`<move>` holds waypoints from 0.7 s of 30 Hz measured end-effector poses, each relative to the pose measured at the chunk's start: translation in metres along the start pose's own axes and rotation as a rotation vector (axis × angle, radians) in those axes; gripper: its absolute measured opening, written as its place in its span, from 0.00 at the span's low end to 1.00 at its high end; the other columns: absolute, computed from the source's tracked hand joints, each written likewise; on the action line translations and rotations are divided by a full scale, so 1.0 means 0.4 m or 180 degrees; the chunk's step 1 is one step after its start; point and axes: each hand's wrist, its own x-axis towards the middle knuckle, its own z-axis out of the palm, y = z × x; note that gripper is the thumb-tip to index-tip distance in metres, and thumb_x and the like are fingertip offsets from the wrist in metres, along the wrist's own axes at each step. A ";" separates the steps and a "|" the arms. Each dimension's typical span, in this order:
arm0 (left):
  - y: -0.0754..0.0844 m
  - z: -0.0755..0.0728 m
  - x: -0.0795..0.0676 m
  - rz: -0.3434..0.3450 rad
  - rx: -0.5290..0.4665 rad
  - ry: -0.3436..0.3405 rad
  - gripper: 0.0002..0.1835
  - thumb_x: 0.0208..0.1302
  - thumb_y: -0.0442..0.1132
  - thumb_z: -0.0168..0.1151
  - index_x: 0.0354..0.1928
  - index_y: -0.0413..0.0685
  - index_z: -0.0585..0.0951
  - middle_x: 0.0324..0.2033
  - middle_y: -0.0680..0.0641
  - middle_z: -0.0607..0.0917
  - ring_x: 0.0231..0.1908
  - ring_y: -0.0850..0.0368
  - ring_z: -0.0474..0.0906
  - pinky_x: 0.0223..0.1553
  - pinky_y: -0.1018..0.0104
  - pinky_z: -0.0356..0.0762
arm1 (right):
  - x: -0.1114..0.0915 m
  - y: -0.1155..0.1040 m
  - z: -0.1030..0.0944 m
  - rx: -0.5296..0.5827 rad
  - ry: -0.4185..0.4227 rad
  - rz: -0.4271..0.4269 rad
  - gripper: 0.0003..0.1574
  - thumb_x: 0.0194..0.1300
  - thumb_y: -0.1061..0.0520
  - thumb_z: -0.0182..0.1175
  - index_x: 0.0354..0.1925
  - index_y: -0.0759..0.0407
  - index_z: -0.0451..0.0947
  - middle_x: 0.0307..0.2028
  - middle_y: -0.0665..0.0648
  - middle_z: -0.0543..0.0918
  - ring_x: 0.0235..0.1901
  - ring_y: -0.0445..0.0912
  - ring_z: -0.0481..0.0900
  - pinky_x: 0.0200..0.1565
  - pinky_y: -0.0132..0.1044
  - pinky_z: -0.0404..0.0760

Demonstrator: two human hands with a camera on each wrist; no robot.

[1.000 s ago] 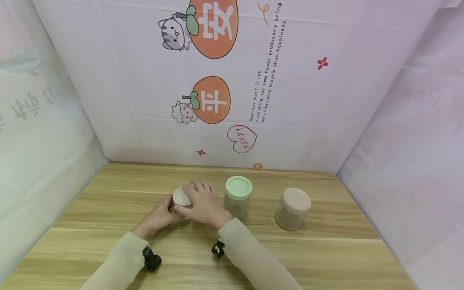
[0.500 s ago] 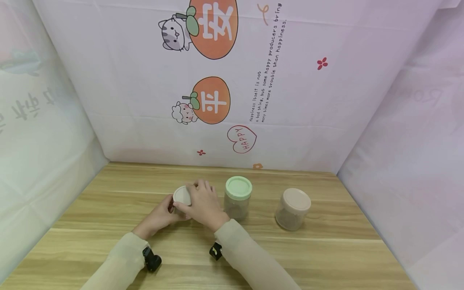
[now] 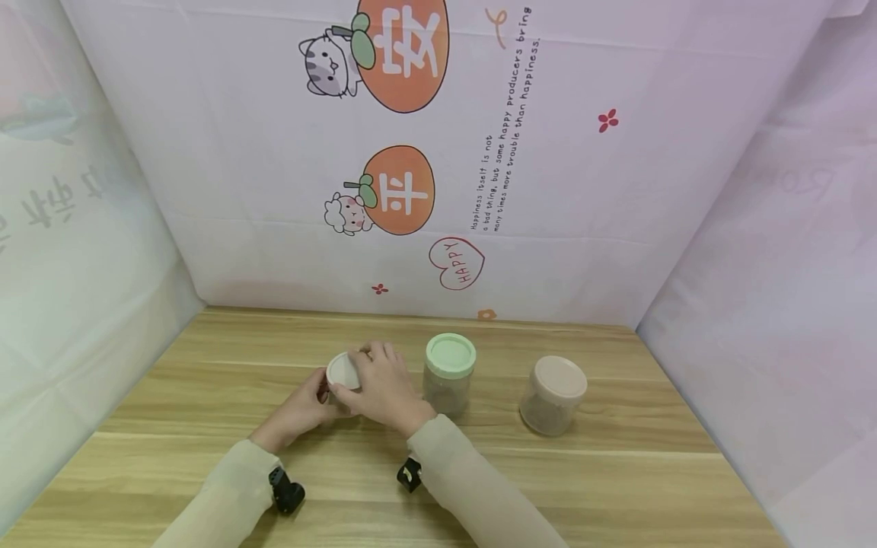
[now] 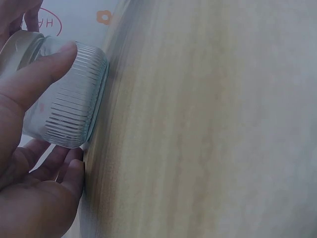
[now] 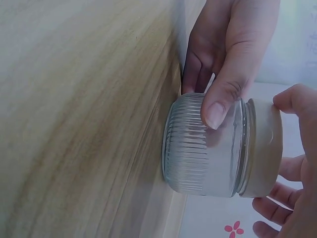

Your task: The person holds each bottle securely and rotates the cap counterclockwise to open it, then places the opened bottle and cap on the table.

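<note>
A ribbed glass jar (image 5: 198, 144) stands upright on the wooden table, left of the middle. My left hand (image 3: 301, 411) grips its body; the thumb (image 4: 59, 62) lies across the glass in the left wrist view and the other fingers go round the far side. On top sits an off-white lid (image 3: 342, 371), level on the jar's neck. My right hand (image 3: 385, 388) holds this lid by its edge, thumb on the near side and fingers on the far side. In the head view the hands hide most of the jar's body.
Just right of the right hand stands a clear jar with a green lid (image 3: 451, 354). Farther right is another jar with a beige-pink lid (image 3: 560, 377). White printed cloth (image 3: 541, 259) walls the table (image 3: 617, 487) at the back and both sides.
My right hand's fingers and wrist have shifted slightly on the lid over the last second. The left hand and the other two jars have stayed where they were.
</note>
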 end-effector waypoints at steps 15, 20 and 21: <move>0.001 0.003 -0.004 -0.0066 -0.0019 0.0002 0.50 0.60 0.44 0.75 0.76 0.40 0.54 0.73 0.35 0.59 0.74 0.34 0.45 0.71 0.38 0.45 | -0.008 0.022 -0.010 0.0552 -0.0198 -0.0160 0.39 0.63 0.43 0.54 0.69 0.55 0.71 0.66 0.56 0.71 0.62 0.50 0.68 0.59 0.44 0.73; 0.009 0.005 -0.007 -0.0071 -0.0007 -0.0002 0.50 0.60 0.44 0.75 0.76 0.40 0.54 0.73 0.35 0.59 0.74 0.33 0.45 0.71 0.36 0.45 | -0.007 0.026 -0.012 0.0622 -0.0223 -0.0206 0.40 0.63 0.43 0.53 0.70 0.56 0.69 0.67 0.57 0.70 0.64 0.52 0.67 0.64 0.49 0.68; 0.009 0.005 -0.007 -0.0064 0.0004 -0.0006 0.50 0.60 0.44 0.74 0.76 0.40 0.53 0.73 0.34 0.59 0.74 0.33 0.45 0.71 0.36 0.45 | -0.007 0.026 -0.011 0.0619 -0.0233 -0.0200 0.41 0.63 0.43 0.53 0.70 0.56 0.69 0.67 0.58 0.70 0.64 0.52 0.67 0.65 0.50 0.67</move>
